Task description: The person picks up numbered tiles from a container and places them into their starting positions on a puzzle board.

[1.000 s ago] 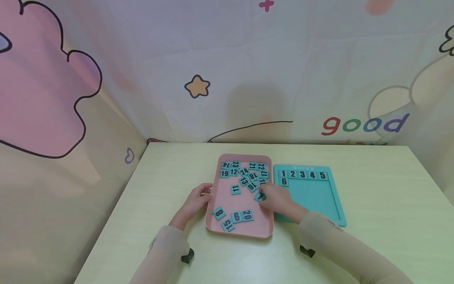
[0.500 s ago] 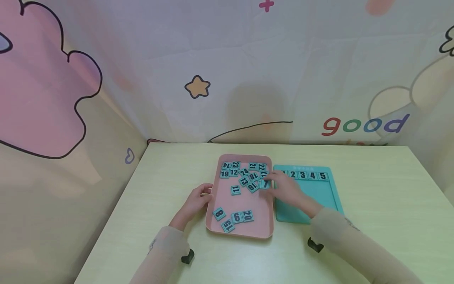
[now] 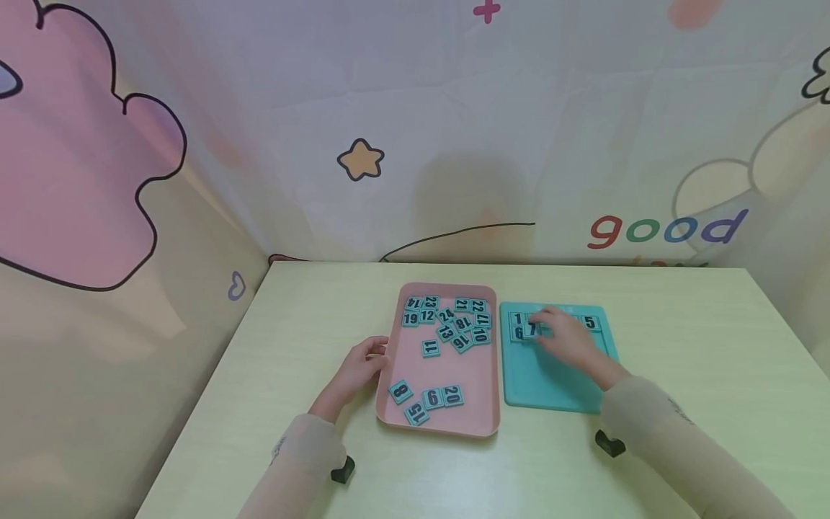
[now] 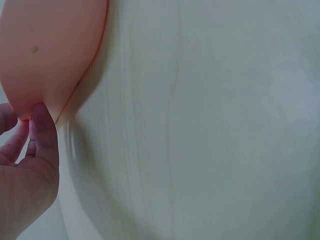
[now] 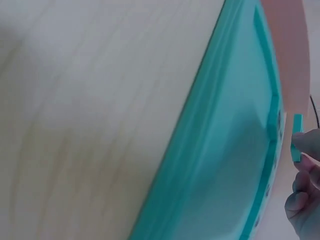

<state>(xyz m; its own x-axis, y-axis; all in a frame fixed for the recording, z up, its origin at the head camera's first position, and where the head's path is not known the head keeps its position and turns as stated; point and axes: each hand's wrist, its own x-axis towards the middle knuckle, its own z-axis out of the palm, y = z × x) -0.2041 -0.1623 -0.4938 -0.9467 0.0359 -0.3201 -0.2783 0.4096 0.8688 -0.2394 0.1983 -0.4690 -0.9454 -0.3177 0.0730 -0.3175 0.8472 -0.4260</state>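
Note:
A pink tray [image 3: 447, 371] lies on the table, holding loose blue number tiles, several bunched at its far end. My left hand [image 3: 355, 367] holds the tray by its left edge; in the left wrist view the thumb and fingers pinch the tray's rim. Right of the tray is a turquoise board [image 3: 534, 378] with tiles 1 to 5 along its top row, some hidden behind my hand, and tile 6 [image 3: 517, 333] below the 1. My right hand [image 3: 573, 347] pinches number tile 7 [image 3: 531, 331] over the board, right beside the 6.
Near the tray's front lie tiles 8 [image 3: 400, 391], 15 [image 3: 416, 414], 9 [image 3: 432, 398] and 20 [image 3: 452, 395]. Tile 11 [image 3: 431, 348] lies apart in the middle. The pale wooden table [image 3: 700, 360] meets a patterned cloth backdrop [image 3: 415, 86] behind.
My right hand has lifted tile 7 from the tray and carried it right, over the board, uncovering tile 10. My left hand stays at the tray's edge.

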